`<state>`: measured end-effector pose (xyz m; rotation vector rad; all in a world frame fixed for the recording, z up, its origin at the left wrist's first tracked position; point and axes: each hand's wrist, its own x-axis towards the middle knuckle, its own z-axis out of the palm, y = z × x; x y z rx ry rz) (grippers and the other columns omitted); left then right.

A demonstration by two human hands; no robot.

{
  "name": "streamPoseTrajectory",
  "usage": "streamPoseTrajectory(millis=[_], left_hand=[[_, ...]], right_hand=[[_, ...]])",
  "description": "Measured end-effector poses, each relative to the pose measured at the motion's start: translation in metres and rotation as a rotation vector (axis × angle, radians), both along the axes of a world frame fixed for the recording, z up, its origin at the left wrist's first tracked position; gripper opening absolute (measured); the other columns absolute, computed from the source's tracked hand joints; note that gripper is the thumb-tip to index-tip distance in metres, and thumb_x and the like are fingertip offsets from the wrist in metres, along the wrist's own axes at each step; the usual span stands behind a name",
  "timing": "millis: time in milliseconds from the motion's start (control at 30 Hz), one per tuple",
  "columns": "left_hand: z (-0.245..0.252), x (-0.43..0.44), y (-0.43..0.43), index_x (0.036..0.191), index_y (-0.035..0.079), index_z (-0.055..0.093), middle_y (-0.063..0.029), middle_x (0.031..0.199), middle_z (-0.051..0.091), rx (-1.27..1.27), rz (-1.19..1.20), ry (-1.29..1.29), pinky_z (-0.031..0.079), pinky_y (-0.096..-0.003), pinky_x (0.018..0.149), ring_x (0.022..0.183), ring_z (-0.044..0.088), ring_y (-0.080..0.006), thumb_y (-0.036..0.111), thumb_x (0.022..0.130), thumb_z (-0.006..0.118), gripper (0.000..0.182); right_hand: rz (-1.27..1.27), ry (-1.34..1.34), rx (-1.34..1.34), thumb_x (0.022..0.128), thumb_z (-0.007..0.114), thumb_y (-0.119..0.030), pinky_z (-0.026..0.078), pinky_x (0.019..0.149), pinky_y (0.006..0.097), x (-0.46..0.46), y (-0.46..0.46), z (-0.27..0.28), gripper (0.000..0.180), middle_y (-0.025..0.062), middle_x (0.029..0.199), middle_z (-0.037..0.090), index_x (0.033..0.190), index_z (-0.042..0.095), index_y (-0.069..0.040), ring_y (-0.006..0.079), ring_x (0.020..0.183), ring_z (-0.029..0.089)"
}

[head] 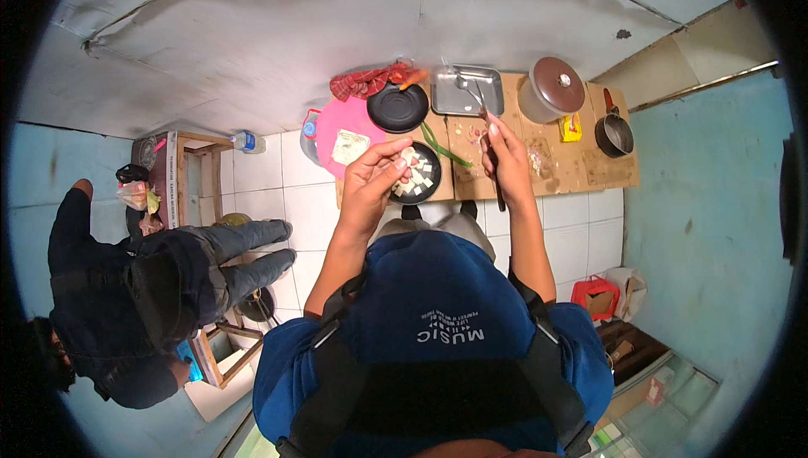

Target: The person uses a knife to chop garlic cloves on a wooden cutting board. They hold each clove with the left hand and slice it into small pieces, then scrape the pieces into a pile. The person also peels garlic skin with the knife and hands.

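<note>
My left hand (372, 183) is over a dark bowl (436, 186) of white cut cubes (418, 177), its thumb and fingers bent. A white piece shows by the fingertips, but I cannot tell whether they pinch it or it lies in the bowl. In my right hand (510, 158), raised over the cardboard-covered table, is a long, dark, slim utensil (500, 196). It may be a knife; the grip hides part of it. To the left of the bowl, a pale square piece (351, 146) with dark marks rests on a pink round surface (328, 120).
Behind the bowl are a black plate (398, 108), a green vegetable (442, 146) and a metal tray (468, 107) with cutlery. Rightward stand a brown-lidded container (555, 88), a yellow packet (570, 128) and a saucepan (614, 136). Another person (139, 300) is at the left, beside a wooden-framed stand (180, 167).
</note>
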<state>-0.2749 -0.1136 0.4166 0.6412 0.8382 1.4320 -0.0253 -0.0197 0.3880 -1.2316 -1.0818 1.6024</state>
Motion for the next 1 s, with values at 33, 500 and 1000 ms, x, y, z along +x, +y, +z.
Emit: streamPoseTrajectory(millis=[33, 500, 1000], left_hand=[[-0.002, 0.0, -0.001, 0.14, -0.002, 0.066, -0.009, 0.11, 0.074, -0.025, 0.007, -0.009, 0.053, -0.0249, 0.088, 0.092, 0.066, -0.0104, 0.008, 0.103, 0.07, 0.039], [-0.034, 0.004, -0.008, 0.13, 0.0, 0.067, -0.0089, 0.11, 0.074, -0.224, -0.007, -0.085, 0.051, -0.0267, 0.085, 0.09, 0.065, -0.011, 0.018, 0.11, 0.065, 0.027], [-0.039, 0.01, -0.007, 0.13, 0.001, 0.068, -0.0041, 0.111, 0.072, -0.228, -0.014, -0.136, 0.052, -0.0267, 0.084, 0.092, 0.064, -0.0101, 0.019, 0.11, 0.067, 0.027]], right_hand=[[-0.031, -0.012, -0.037, 0.115, 0.054, -0.031, 0.032, 0.048, 0.0228, 0.003, 0.006, -0.017, 0.045, -0.0057, 0.081, 0.051, 0.153, 0.058, -0.008, 0.0036, 0.057, 0.043], [-0.188, -0.402, -0.282, 0.1, 0.076, -0.033, 0.046, 0.055, 0.0362, 0.04, 0.083, -0.233, 0.031, 0.0062, 0.08, 0.071, 0.102, 0.079, -0.002, 0.0186, 0.061, 0.061], [-0.246, -0.757, -0.046, 0.097, 0.068, -0.014, 0.057, 0.086, 0.0397, 0.062, 0.084, -0.288, 0.045, 0.0213, 0.116, 0.076, 0.14, 0.066, 0.0, 0.0282, 0.096, 0.075]])
